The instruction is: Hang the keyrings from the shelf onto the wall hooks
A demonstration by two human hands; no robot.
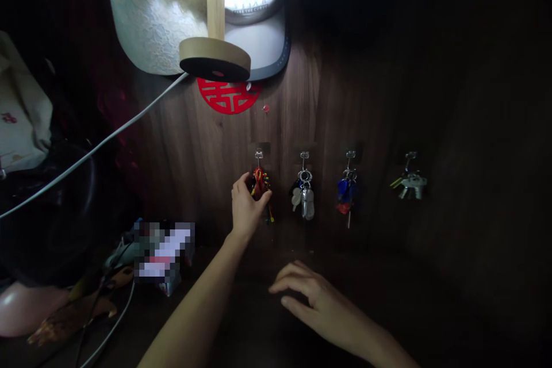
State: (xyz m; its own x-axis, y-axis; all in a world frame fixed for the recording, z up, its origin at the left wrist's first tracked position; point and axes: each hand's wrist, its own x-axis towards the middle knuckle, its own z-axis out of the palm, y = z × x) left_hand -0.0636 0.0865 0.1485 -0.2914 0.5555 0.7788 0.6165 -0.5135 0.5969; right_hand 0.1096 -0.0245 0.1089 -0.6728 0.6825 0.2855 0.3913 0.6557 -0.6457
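My left hand (248, 210) is raised to the leftmost wall hook (259, 154), its thumb and fingers closed round a bundle of red and yellow braided cord (259, 179). Multicoloured ends dangle below the thumb, and the palm side is partly hidden. Lower down, my right hand (308, 290) hovers in front of the dark surface with nothing in it, fingers loosely bent and thumb apart. To the right of the cord, a bunch of keys (307, 198) hangs from its own hook. Beyond it are a blue and red key bunch (346, 190) and some pale keys (413, 185).
A lit lamp with a wooden stem (215, 0) and round base (214, 53) hangs overhead, its white cable (107, 137) running left. Caps (155, 29) and a red paper cutout (230, 100) are behind. Lower left, a partly pixelated box (170, 282) lies among clutter.
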